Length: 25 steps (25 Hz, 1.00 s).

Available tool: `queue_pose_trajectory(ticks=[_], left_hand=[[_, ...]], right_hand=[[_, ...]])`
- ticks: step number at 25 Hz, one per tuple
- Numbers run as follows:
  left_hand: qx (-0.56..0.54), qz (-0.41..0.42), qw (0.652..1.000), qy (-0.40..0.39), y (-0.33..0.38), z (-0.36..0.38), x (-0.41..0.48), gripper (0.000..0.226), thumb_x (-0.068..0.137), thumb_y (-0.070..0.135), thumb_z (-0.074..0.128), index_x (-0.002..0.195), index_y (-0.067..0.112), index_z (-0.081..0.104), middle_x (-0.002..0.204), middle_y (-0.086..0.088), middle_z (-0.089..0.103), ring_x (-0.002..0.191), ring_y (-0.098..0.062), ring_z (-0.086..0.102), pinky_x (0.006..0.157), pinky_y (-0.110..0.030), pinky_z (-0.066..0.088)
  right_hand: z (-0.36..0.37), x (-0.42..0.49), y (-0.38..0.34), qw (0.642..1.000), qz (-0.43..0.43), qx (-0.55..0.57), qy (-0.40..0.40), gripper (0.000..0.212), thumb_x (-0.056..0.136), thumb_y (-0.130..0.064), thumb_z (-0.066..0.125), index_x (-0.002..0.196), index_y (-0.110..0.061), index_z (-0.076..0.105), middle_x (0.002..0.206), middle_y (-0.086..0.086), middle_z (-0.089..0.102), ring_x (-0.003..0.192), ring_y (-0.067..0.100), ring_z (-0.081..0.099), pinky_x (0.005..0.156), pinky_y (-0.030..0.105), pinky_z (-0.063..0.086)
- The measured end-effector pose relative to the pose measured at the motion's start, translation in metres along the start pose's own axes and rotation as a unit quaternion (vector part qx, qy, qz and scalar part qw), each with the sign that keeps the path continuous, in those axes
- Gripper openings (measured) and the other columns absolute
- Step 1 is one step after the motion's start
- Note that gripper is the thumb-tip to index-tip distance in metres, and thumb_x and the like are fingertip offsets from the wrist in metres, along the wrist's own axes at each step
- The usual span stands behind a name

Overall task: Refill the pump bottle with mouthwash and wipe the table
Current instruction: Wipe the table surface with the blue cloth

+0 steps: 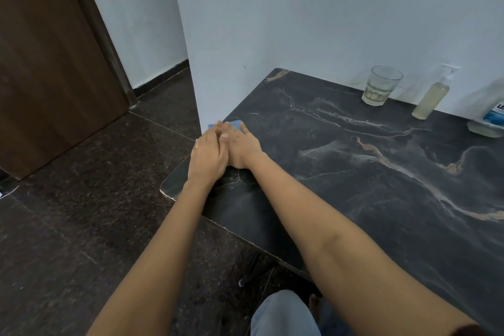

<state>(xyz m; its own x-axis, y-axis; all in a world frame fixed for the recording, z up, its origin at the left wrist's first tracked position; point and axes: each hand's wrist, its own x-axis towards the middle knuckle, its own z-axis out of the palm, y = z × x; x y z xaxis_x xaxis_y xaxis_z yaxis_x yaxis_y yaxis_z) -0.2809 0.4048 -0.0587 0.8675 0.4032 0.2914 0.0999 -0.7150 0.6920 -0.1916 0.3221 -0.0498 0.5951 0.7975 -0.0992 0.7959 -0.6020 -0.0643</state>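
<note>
A blue cloth lies at the near left corner of the dark marble table, mostly hidden under my hands. My right hand presses flat on the cloth. My left hand lies beside it, partly overlapping it, fingers also reaching onto the cloth. At the back of the table by the wall stands the clear pump bottle with pale yellowish liquid. The mouthwash bottle, blue-labelled, is at the right edge of the view.
A drinking glass with a little liquid stands left of the pump bottle. A white wall borders the table at the back and the left corner. A brown door is far left. Dark tiled floor lies beyond the table's left edge.
</note>
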Motion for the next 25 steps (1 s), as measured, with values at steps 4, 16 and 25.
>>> queue_pose_trajectory(ticks=[4, 16, 25], left_hand=[[0.037, 0.014, 0.999, -0.008, 0.014, 0.016, -0.003, 0.039, 0.102, 0.03, 0.035, 0.123, 0.003, 0.052, 0.122, -0.017, 0.059, 0.116, -0.034, 0.052, 0.1, -0.041, 0.035], [0.065, 0.013, 0.997, -0.026, 0.015, 0.013, -0.009, 0.039, 0.102, 0.033, 0.031, 0.108, 0.007, 0.059, 0.105, -0.009, 0.064, 0.102, -0.029, 0.055, 0.091, -0.042, 0.04], [-0.023, -0.007, 0.998, -0.055, 0.033, 0.003, -0.021, 0.034, 0.102, 0.034, 0.036, 0.09, 0.012, 0.059, 0.086, 0.0, 0.06, 0.087, -0.021, 0.055, 0.072, -0.033, 0.036]], right_hand=[[-0.008, -0.008, 0.039, 0.993, 0.101, 0.063, 0.02, 0.059, 0.101, -0.032, 0.022, 0.153, -0.012, 0.004, 0.162, 0.002, 0.001, 0.149, 0.013, 0.001, 0.12, 0.042, -0.007], [-0.006, -0.168, 0.181, 0.926, 0.356, 0.11, 0.054, 0.055, 0.101, -0.028, 0.015, 0.153, -0.013, 0.01, 0.162, 0.002, 0.005, 0.149, 0.013, 0.004, 0.12, 0.04, -0.003], [0.018, -0.296, 0.062, 0.927, 0.356, 0.1, 0.067, 0.068, 0.093, -0.041, 0.005, 0.153, -0.01, 0.01, 0.161, 0.006, 0.007, 0.149, 0.017, 0.005, 0.119, 0.034, 0.001]])
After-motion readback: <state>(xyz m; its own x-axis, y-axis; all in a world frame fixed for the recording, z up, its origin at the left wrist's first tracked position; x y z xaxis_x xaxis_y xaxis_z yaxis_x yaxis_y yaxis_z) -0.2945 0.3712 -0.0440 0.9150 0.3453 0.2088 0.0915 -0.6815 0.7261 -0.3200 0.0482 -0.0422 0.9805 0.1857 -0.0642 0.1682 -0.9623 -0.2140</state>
